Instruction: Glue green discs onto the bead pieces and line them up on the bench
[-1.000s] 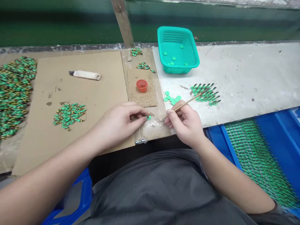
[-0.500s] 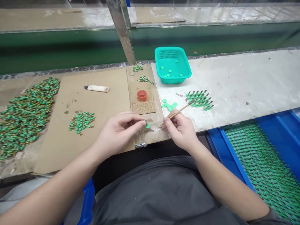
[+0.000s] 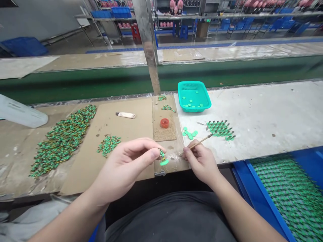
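Note:
Between thumb and forefinger, my left hand (image 3: 128, 164) pinches a small green figurine (image 3: 163, 157) that stands on a round green base, raised above the bench edge. My right hand (image 3: 200, 159) is closed around a thin wooden stick, perhaps a brush (image 3: 199, 142), slanting up to the right. Several loose green discs (image 3: 189, 133) lie just beyond my right hand. Rows of based figurines (image 3: 220, 129) stand on the white sheet to the right. A small pile of figurines without bases (image 3: 108, 145) lies left on the cardboard. An orange-red cap (image 3: 164, 123) sits on a corrugated cardboard piece.
A turquoise basket (image 3: 208, 104) with several green discs stands at the back. A large figurine heap (image 3: 67, 141) covers the left side, by a whitish cylindrical object (image 3: 22, 109). A tube (image 3: 126, 115) lies on cardboard. Blue trays (image 3: 262, 188) hold many figurines at lower right. A metal post (image 3: 148, 50) rises behind.
The camera view has tilted up, showing shelves beyond the bench. My left hand has lifted the figurine closer to the camera. My right hand keeps its stick in about the same place.

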`<state>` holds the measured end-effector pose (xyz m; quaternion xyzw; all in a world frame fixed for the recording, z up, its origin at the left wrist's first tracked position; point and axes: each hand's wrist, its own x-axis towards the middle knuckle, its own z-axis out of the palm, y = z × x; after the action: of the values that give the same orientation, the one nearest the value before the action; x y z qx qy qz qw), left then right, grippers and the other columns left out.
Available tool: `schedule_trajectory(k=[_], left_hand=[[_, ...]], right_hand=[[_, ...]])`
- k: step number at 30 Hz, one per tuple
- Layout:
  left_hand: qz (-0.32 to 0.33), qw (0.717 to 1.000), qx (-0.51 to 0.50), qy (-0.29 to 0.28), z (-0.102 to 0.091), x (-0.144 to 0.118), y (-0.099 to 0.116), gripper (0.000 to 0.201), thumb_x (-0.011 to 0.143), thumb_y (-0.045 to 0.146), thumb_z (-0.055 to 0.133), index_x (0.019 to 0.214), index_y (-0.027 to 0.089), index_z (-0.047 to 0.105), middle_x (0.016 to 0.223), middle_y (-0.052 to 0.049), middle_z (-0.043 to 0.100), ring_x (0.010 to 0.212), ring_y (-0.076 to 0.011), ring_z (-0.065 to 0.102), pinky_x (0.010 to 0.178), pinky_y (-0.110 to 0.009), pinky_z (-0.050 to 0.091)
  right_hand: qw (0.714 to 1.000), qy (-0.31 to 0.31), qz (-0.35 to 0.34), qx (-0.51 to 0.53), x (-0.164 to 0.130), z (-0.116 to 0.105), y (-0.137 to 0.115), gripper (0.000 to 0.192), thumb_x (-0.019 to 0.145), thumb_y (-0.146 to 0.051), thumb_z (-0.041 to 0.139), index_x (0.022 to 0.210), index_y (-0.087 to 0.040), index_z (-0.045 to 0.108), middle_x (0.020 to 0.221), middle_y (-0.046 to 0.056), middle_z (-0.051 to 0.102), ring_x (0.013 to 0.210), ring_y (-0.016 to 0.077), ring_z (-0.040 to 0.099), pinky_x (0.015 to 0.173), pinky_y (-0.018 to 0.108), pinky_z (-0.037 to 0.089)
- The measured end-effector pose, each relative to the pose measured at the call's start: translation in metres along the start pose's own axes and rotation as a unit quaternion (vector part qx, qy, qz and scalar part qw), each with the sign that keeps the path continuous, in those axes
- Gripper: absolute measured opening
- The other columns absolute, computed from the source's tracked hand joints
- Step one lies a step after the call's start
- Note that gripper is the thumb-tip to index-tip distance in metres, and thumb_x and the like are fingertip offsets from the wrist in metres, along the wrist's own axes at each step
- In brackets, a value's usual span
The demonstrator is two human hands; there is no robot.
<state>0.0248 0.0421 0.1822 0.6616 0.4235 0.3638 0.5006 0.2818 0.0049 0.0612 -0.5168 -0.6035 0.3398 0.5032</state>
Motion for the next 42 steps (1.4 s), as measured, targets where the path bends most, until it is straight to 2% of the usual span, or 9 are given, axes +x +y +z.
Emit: schedule_trajectory(k=[9, 15, 17, 19, 21, 23, 28, 34, 42], left_hand=[[0.015, 1.0, 0.002, -0.002, -0.002, 0.003, 0.002, 0.044, 0.102, 0.072, 0.094, 0.084, 0.032, 0.094, 0.082, -0.004, 0.084, 0.077, -0.0184, 0.079, 0.077, -0.031, 0.074], [0.031, 0.992, 0.123, 0.028, 0.003, 0.023, -0.021, 0.043, 0.091, 0.082, 0.097, 0.092, 0.038, 0.097, 0.099, -0.004, 0.095, 0.084, -0.028, 0.091, 0.075, -0.032, 0.079], [0.032, 0.988, 0.15, 0.009, 0.018, 0.045, -0.025, 0.044, 0.086, 0.083, 0.098, 0.094, 0.04, 0.097, 0.098, -0.002, 0.095, 0.084, -0.0312, 0.092, 0.074, -0.037, 0.08], [0.051, 0.982, 0.175, -0.05, 0.042, 0.07, -0.023, 0.043, 0.09, 0.08, 0.094, 0.097, 0.038, 0.097, 0.099, -0.002, 0.095, 0.086, -0.032, 0.092, 0.076, -0.039, 0.08], [0.115, 0.963, 0.215, -0.113, 0.074, 0.095, -0.02, 0.04, 0.101, 0.072, 0.085, 0.1, 0.034, 0.095, 0.1, -0.004, 0.095, 0.087, -0.0291, 0.091, 0.076, -0.036, 0.076], [0.213, 0.926, 0.273, -0.15, 0.107, 0.119, -0.02, 0.037, 0.111, 0.06, 0.073, 0.103, 0.031, 0.094, 0.101, -0.005, 0.094, 0.089, -0.0254, 0.087, 0.077, -0.033, 0.071], [0.311, 0.874, 0.343, -0.152, 0.169, 0.164, -0.031, 0.031, 0.114, 0.045, 0.069, 0.106, 0.03, 0.095, 0.105, -0.01, 0.081, 0.103, -0.0278, 0.075, 0.097, -0.044, 0.061], [0.342, 0.838, 0.395, -0.155, 0.185, 0.179, -0.037, 0.028, 0.116, 0.039, 0.07, 0.108, 0.03, 0.095, 0.106, -0.01, 0.073, 0.103, -0.0296, 0.068, 0.092, -0.046, 0.053], [0.337, 0.838, 0.402, -0.149, 0.193, 0.178, -0.044, 0.029, 0.115, 0.041, 0.07, 0.107, 0.03, 0.095, 0.103, -0.009, 0.075, 0.097, -0.0276, 0.068, 0.09, -0.044, 0.055]], right_hand=[[0.999, -0.004, -0.035, 0.007, 0.002, 0.003, 0.002, 0.036, 0.124, -0.045, 0.066, 0.093, -0.027, 0.068, 0.082, 0.005, 0.079, 0.068, 0.0229, 0.082, 0.064, 0.031, 0.063], [0.996, 0.006, -0.08, -0.032, -0.019, -0.013, -0.005, 0.033, 0.12, -0.04, 0.071, 0.09, -0.026, 0.072, 0.084, 0.005, 0.082, 0.075, 0.0216, 0.082, 0.075, 0.03, 0.067], [0.995, 0.013, -0.088, -0.047, -0.034, -0.026, -0.004, 0.031, 0.118, -0.039, 0.073, 0.09, -0.025, 0.074, 0.085, 0.005, 0.084, 0.077, 0.0219, 0.084, 0.079, 0.03, 0.068], [0.994, 0.029, -0.085, -0.06, -0.052, -0.041, -0.003, 0.028, 0.118, -0.037, 0.075, 0.092, -0.025, 0.077, 0.085, 0.005, 0.084, 0.077, 0.022, 0.084, 0.079, 0.031, 0.068], [0.994, 0.053, -0.07, -0.069, -0.07, -0.056, -0.004, 0.026, 0.118, -0.035, 0.074, 0.095, -0.025, 0.078, 0.086, 0.005, 0.084, 0.075, 0.0216, 0.082, 0.077, 0.031, 0.067], [0.993, 0.079, -0.053, -0.074, -0.085, -0.07, -0.004, 0.026, 0.119, -0.033, 0.072, 0.095, -0.025, 0.077, 0.086, 0.005, 0.083, 0.072, 0.0211, 0.079, 0.074, 0.032, 0.065], [0.988, 0.125, -0.028, -0.089, -0.104, -0.094, -0.001, 0.03, 0.121, -0.031, 0.069, 0.092, -0.026, 0.074, 0.086, 0.004, 0.082, 0.076, 0.0211, 0.079, 0.077, 0.032, 0.062], [0.986, 0.137, -0.012, -0.097, -0.11, -0.111, 0.004, 0.03, 0.122, -0.033, 0.068, 0.094, -0.026, 0.074, 0.084, 0.002, 0.08, 0.071, 0.0192, 0.075, 0.072, 0.031, 0.059], [0.986, 0.139, -0.011, -0.096, -0.108, -0.115, 0.009, 0.031, 0.123, -0.033, 0.067, 0.093, -0.026, 0.074, 0.083, 0.002, 0.081, 0.07, 0.0188, 0.075, 0.071, 0.031, 0.059]])
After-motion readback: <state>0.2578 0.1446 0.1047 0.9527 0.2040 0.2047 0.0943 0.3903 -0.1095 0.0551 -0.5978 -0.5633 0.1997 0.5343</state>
